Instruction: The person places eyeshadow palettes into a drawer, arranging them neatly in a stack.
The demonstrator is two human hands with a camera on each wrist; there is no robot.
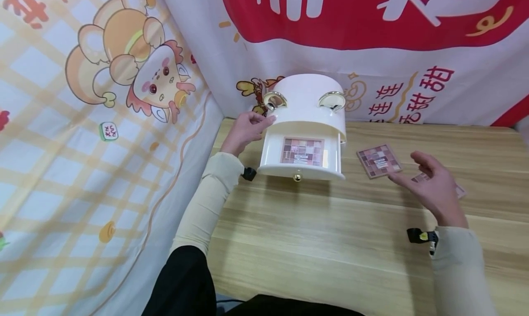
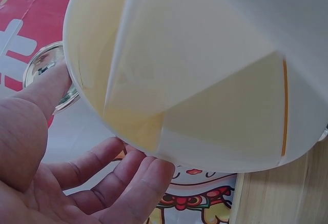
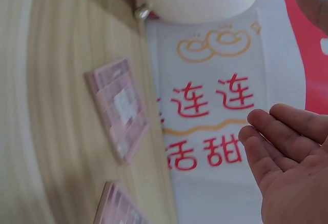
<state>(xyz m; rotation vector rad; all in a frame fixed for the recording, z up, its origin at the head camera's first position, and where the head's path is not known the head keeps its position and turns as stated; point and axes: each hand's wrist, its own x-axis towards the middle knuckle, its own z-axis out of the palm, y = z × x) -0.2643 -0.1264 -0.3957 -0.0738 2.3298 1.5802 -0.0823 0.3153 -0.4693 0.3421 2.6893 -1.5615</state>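
A white round-topped drawer box (image 1: pixel 311 88) stands at the back of the table, with two gold-rimmed rings on its top. Its drawer (image 1: pixel 332 153) is pulled out toward me and has a gold knob. A pink makeup palette (image 1: pixel 303 151) lies flat in the drawer. My left hand (image 1: pixel 248 131) holds the box at its upper left side, thumb on top and bent fingertips along the rounded edge. To the right, my right hand (image 1: pixel 436 187) hovers with spread fingers and nothing in it. Beneath it lies a second palette (image 3: pixel 120 216), partly hidden; a third palette (image 1: pixel 379 161) lies beside its thumb.
A printed cloth (image 1: pixel 136 169) hangs along the left side, and a red and white one (image 1: pixel 289 54) hangs behind the box. The wooden table (image 1: pixel 314 242) spreads out in front of the drawer. Dark-clothed legs (image 1: pixel 186 279) are at the near edge.
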